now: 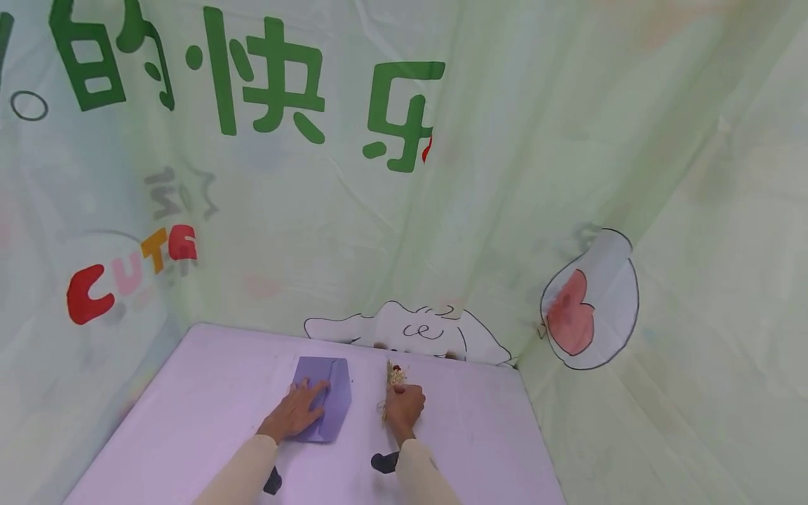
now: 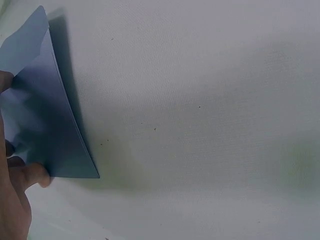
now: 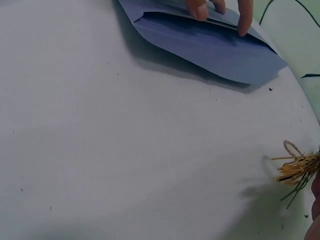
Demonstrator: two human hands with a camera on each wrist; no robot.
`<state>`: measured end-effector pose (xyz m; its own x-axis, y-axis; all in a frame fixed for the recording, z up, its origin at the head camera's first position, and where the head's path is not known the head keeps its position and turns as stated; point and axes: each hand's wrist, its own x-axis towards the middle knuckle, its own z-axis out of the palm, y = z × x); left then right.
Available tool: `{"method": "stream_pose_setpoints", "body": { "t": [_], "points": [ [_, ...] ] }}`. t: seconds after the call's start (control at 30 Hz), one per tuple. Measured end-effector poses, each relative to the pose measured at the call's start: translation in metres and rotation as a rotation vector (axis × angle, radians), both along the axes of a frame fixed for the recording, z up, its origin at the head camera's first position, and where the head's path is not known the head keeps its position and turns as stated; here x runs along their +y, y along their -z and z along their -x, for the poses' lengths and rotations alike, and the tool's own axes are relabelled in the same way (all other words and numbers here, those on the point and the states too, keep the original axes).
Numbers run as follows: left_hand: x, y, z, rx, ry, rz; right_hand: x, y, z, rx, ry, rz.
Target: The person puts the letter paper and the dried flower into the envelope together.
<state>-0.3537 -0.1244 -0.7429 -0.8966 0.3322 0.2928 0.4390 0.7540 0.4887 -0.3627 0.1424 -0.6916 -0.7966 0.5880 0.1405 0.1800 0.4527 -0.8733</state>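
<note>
A purple envelope (image 1: 339, 396) lies on the table with its flap side toward the right. My left hand (image 1: 295, 412) rests on it, fingers spread over the paper. In the right wrist view the envelope (image 3: 210, 57) has its flap folded out and its mouth slightly parted, with fingertips (image 3: 245, 22) on the mouth's edge. To the right of the envelope, my right hand (image 1: 405, 409) grips a small bunch of dried flowers (image 1: 397, 374). Red and pale heads show beyond the fist; the tied stem ends (image 3: 297, 167) stick out behind it. The middle of the bunch is hidden.
A pale lilac cloth covers the table (image 1: 467, 435). Behind it hangs a light green curtain (image 1: 353, 231) with printed letters and cartoon drawings, meeting the table's back edge. Dark pieces (image 1: 384, 462) sit by both sleeves. Tiny specks dot the tabletop.
</note>
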Motion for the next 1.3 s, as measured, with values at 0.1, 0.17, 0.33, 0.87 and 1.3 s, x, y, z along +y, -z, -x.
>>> {"method": "stream_pose_setpoints", "body": {
  "t": [0.1,0.17,0.33,0.87,1.3],
  "points": [
    [-0.001,0.007,0.004,-0.037,0.005,-0.039,-0.017,0.002,0.004,0.046,-0.042,-0.01],
    [0.0,0.009,0.006,-0.081,0.006,-0.049,-0.029,0.004,0.005,0.07,-0.09,-0.021],
    [0.002,-0.005,0.002,-0.199,0.008,-0.069,-0.064,0.005,0.002,0.089,-0.216,-0.04],
    [0.006,-0.044,-0.019,-0.299,-0.03,-0.028,-0.09,0.095,0.026,0.037,-0.266,-0.293],
    [-0.006,-0.01,-0.001,-0.265,0.018,-0.103,-0.118,0.086,0.024,0.132,-0.357,-0.263]
  ]
}}
